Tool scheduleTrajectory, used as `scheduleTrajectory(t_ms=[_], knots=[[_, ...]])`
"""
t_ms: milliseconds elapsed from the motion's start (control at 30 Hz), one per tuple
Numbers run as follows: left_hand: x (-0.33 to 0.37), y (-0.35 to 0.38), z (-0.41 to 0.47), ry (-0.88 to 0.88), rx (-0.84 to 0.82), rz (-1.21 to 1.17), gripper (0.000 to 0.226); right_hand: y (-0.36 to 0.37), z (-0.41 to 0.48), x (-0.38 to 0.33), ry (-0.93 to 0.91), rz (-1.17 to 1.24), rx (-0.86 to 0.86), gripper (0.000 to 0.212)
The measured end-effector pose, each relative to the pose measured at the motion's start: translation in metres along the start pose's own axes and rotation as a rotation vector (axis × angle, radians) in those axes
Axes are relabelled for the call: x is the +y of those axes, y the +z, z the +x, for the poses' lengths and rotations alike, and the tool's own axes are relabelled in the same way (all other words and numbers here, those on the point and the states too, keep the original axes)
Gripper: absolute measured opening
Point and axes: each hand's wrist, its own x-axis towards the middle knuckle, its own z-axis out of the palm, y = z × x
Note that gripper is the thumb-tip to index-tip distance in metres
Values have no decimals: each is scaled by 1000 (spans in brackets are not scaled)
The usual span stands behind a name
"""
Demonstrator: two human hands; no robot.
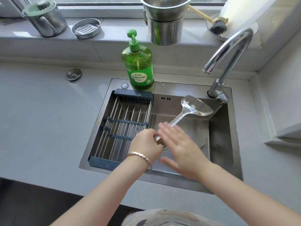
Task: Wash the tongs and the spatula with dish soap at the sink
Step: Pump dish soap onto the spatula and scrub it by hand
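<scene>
A: step? where's the spatula [187, 111]?
B: spatula wash in progress, I'd judge; left hand [146, 142] fisted round the handle end, blade up over the sink [221, 144] basin near the faucet [228, 51]; right hand [180, 149] flat, fingers spread, blurred, against the shaft, holding nothing.
A: materials?
B: polished steel, broad curved blade, beaded with water or suds; brushed steel sink; ribbed rack [123, 124] to its left.
A: next?
B: probably rinse; tap looks dry; soap bottle [138, 62] behind the sink; tongs not visible.

A drying rack [123, 126] spans the basin (left side); steel canisters [164, 22] line the sill.
</scene>
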Motion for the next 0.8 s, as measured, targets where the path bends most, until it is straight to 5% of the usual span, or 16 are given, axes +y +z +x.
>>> scheduleTrajectory(t_ms=[100, 200, 300, 467, 600, 700, 800], knots=[[-1, 6, 0, -11, -18, -65, 4, -1, -7, -9, 35, 403, 143, 52], [-4, 11, 0, -13, -31, -71, 9, -15, -6, -1, 750, 839, 509, 11], [2, 16, -1, 54, -58, -58, 10, -24, 7, 6, 1144, 1495, 482, 25], [11, 25, -4, 202, -138, 12, 12, -42, 25, 14, 1234, 1655, 634, 28], [4, 23, -4, 100, -213, 93, 8, -42, 25, 12, 1232, 1666, 740, 29], [-3, 21, -6, -50, -281, 86, 26, -41, 22, 5, 1199, 1762, 822, 23], [0, 22, -5, -66, -234, 105, 39, -26, 17, -21, 1144, 1765, 681, 20]])
